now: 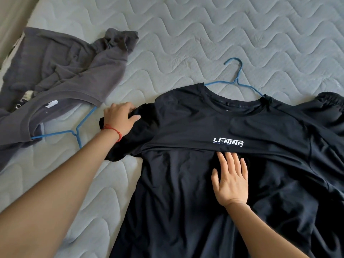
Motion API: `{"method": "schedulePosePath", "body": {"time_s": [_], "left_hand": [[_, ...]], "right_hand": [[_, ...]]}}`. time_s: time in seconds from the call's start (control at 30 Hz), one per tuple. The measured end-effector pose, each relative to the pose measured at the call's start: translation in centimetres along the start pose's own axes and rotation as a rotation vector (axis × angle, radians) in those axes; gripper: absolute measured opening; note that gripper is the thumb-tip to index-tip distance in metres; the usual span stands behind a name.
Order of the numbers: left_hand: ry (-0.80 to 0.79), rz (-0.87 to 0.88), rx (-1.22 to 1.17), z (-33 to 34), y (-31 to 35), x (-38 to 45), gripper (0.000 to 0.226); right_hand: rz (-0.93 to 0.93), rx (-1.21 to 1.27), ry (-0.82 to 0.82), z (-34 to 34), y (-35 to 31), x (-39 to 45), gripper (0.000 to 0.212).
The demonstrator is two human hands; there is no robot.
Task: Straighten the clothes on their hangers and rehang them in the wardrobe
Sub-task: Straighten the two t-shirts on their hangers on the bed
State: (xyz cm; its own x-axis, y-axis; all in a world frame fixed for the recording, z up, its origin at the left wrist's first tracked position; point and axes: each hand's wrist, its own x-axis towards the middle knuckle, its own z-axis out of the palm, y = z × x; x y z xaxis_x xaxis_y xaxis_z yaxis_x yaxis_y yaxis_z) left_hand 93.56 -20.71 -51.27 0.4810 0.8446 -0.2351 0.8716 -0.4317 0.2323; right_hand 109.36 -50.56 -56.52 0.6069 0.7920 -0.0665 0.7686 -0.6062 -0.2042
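The left hand (119, 118) is laid over the bunched sleeve (119, 146) of the black T-shirt (186, 183), its fingers bent down onto the cloth and the thumb stretched toward the shoulder; whether the fabric is actually gripped or only pressed cannot be told. The right hand (230, 181) is spread flat on the chest of the same shirt, fingers straight and slightly parted, nothing being held; its fingertips lie just under a horizontal fold below the white logo (228, 142).

At the far left, a grey shirt (61, 75) is seen crumpled on the quilted mattress (204, 34), with a blue hanger (74, 131) partly pulled out of its collar, so it appears not yet to have been straightened. Beside it the left hand is placed where the black sleeve is rucked up, probably so that it can be drawn out flat. In the middle, the black T-shirt is laid face up on the mattress, a second blue hanger (236, 79) being threaded through its neck with the hook pointing away from the person. The flat right palm is judged to serve as an anchor, or to smooth the fold, while the sleeve is worked. At the right edge more dark fabric (327, 105) is heaped. No wardrobe is in view, and rehanging is judged still to lie ahead.
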Motion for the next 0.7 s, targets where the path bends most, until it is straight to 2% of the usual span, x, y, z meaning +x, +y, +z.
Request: {"method": "schedulePosePath", "body": {"time_s": [0.07,0.2,0.3,0.37,0.5,0.63,0.7], "left_hand": [[-0.029,0.022,-0.079,-0.5,-0.2,0.6,0.027],[0.235,-0.18,-0.136,-1.9,-1.0,2.1,0.024],[0.266,-0.26,-0.045,-1.7,-1.2,2.2,0.029],[0.249,-0.235,-0.029,-0.9,-1.4,1.6,0.041],[0.166,-0.02,0.116,1.1,-2.4,-0.1,0.049],[0.282,-0.017,0.215,0.9,-2.2,-0.1,0.035],[0.336,0.009,0.162,0.7,-0.9,-0.7,0.036]], "right_hand": [[0.0,0.007,-0.003,-0.1,0.0,0.0,0.053],[0.007,0.008,-0.011,0.0,0.0,0.0,0.054],[0.005,0.003,-0.015,0.1,0.1,0.0,0.054],[-0.002,-0.001,-0.01,0.1,0.1,0.0,0.054],[-0.012,-0.009,0.012,0.2,0.2,-0.1,0.054],[-0.019,-0.004,0.031,0.4,0.3,-0.1,0.053],[-0.022,-0.002,0.038,0.3,0.3,-0.2,0.052]]}}
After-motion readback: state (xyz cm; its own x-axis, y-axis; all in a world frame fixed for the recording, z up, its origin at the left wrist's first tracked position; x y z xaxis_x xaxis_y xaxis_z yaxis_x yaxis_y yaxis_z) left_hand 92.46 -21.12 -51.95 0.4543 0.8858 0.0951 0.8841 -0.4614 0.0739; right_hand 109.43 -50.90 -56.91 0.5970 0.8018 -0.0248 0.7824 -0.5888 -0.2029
